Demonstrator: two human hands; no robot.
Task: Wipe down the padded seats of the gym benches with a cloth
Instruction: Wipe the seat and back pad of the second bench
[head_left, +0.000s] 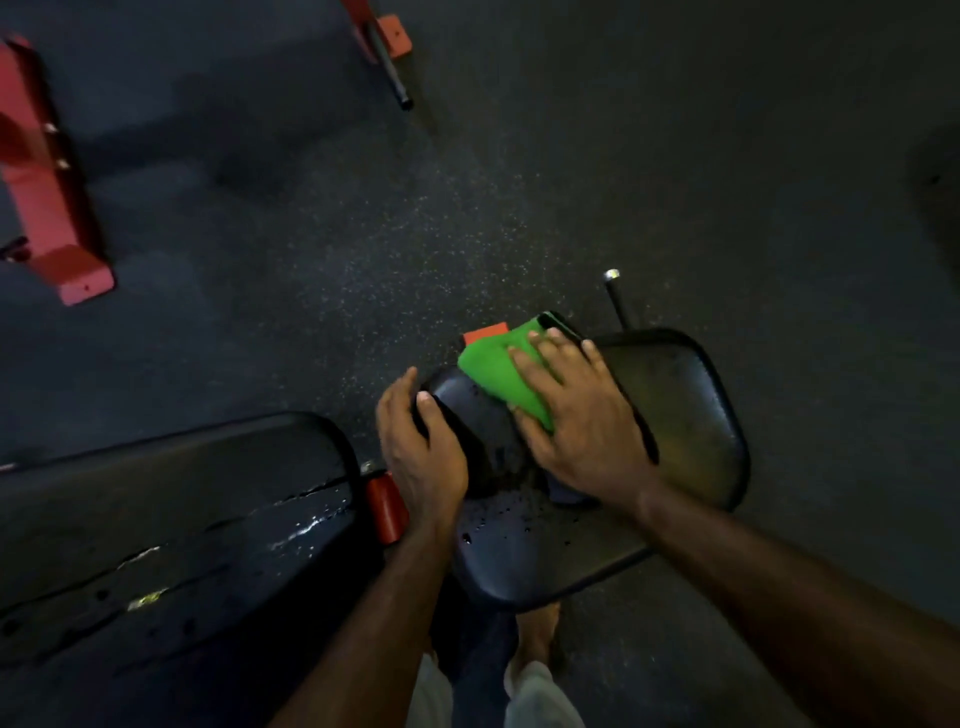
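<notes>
A black padded seat (524, 551) sits in front of me, wet with droplets near its middle. My right hand (576, 415) lies flat with spread fingers on a bright green cloth (496, 371), pressing it onto the far end of the seat. My left hand (423, 441) grips the seat's left edge, thumb on top and fingers curled round the side. A second black pad (685, 410) stands to the right of the cloth. The long black back pad (171, 519) of the bench lies at the lower left, cracked and damp.
Red bench frame parts show between the pads (387, 506) and beyond the cloth (485, 332). A black handle with a silver tip (615, 296) rises behind the seat. Red equipment feet stand at far left (57, 218) and top centre (387, 39) on dark speckled rubber floor.
</notes>
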